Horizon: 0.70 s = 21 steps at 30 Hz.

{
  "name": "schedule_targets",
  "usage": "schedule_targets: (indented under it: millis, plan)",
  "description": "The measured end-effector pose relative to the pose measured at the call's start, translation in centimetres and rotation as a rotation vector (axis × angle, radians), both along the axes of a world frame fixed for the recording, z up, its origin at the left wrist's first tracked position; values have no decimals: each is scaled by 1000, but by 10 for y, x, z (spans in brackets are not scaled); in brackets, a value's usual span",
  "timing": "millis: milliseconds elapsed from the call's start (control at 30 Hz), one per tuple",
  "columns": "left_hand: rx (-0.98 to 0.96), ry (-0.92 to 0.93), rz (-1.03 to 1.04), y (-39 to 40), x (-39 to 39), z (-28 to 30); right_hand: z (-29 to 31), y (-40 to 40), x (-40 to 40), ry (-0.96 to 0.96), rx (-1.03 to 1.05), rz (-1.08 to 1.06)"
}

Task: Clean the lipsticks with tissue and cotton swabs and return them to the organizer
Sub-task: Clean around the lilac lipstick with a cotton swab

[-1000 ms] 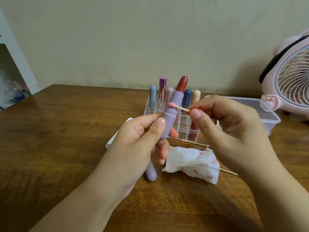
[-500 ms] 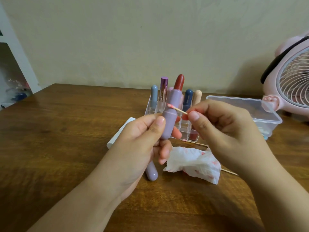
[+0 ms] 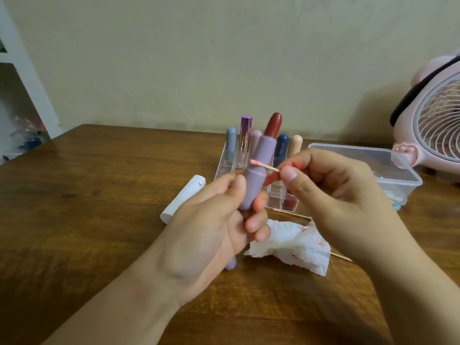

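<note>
My left hand (image 3: 211,232) grips an open lilac lipstick (image 3: 256,175) upright, its red bullet sticking out at the top. My right hand (image 3: 336,195) pinches a cotton swab (image 3: 263,165), whose pink-stained tip lies against the lilac tube. Behind them stands the clear organizer (image 3: 224,165) holding several lipsticks. A crumpled tissue (image 3: 293,245) with red smears lies on the table under my right hand. The lilac cap (image 3: 230,263) pokes out below my left hand.
A rolled white tissue (image 3: 181,200) lies left of the organizer. Used swabs (image 3: 293,214) lie on the table by the tissue. A clear plastic box (image 3: 388,168) sits at the right, with a pink fan (image 3: 438,125) behind it. White shelving (image 3: 22,70) stands at far left.
The swab tip has slid a little down the lilac tube, from near its upper part toward the middle. Both hands keep their grip.
</note>
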<state>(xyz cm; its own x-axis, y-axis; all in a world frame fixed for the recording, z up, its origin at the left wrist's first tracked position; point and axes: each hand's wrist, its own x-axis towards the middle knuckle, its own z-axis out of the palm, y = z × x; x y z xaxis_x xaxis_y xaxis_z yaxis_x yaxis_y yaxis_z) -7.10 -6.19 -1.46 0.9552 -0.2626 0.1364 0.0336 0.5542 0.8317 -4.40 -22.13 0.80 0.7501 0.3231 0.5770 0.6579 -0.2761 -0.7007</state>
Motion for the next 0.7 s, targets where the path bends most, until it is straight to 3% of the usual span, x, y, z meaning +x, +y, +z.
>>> schedule_targets:
  millis: [700]
  plan:
    - [-71, 14, -90, -1, 0, 1, 2, -3, 0, 41, 57, -4]
